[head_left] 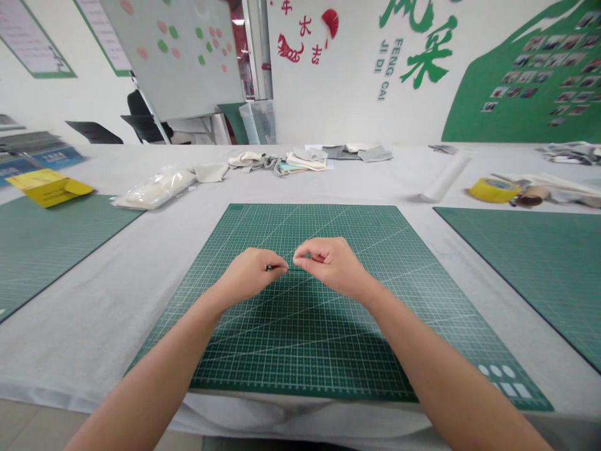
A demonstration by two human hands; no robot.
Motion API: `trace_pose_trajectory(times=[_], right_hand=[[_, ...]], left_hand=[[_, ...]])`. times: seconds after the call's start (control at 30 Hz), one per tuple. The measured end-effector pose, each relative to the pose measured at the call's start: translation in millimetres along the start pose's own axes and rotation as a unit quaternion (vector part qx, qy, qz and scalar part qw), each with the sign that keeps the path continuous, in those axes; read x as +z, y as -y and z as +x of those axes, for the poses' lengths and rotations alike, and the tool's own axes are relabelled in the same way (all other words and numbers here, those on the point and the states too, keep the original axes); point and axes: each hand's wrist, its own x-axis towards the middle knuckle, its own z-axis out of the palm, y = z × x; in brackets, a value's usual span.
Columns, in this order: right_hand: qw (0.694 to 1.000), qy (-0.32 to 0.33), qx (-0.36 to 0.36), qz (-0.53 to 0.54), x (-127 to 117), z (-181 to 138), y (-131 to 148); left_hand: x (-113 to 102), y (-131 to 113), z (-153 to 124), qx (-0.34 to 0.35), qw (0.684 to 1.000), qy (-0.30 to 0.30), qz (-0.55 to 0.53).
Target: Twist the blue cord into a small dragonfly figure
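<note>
Both hands hover close together over the middle of a green gridded cutting mat (310,369). My left hand (251,272) is closed, thumb and fingertips pinched together and pointing right. My right hand (331,266) makes a similar pinch, its fingertips pointing left, with a small gap between the two hands. Whatever the pinches hold, if anything, is too fine to make out against the grid. Dark shadows of the hands and arms fall on the mat below.
More cutting mats lie left (51,244) and right (530,263). Toward the back are a yellow envelope (49,188), a clear plastic packet (157,188), folded cloth pieces (305,160), a white roll (446,175) and yellow tape (495,190). The table's front edge is near my forearms.
</note>
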Motion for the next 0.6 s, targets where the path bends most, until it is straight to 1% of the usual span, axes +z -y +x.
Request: trace_pose_trajectory(times=[0.2,0.3,0.37,0.47,0.6], right_hand=[[0.999,-0.013,0.03,-0.017,-3.5,3.8,-12.0],[0.998,-0.005,0.064,-0.007,-5.0,6.5,-21.8],[0.996,0.008,0.091,0.021,-6.2,8.5,-28.3],[0.988,0.029,0.121,0.095,-6.7,11.1,-36.1],[0.966,0.047,0.166,0.19,-3.0,12.8,-39.9]], left_hand=[[-2.8,-6.8,-2.2,0.062,0.994,0.086,-0.034],[-6.8,-10.0,-3.2,0.082,0.988,0.108,-0.074],[-9.9,-11.5,-3.7,0.086,0.985,0.113,-0.1],[-14.1,-13.2,-4.2,0.085,0.979,0.126,-0.137],[-17.6,-14.8,-4.4,0.08,0.973,0.124,-0.179]])
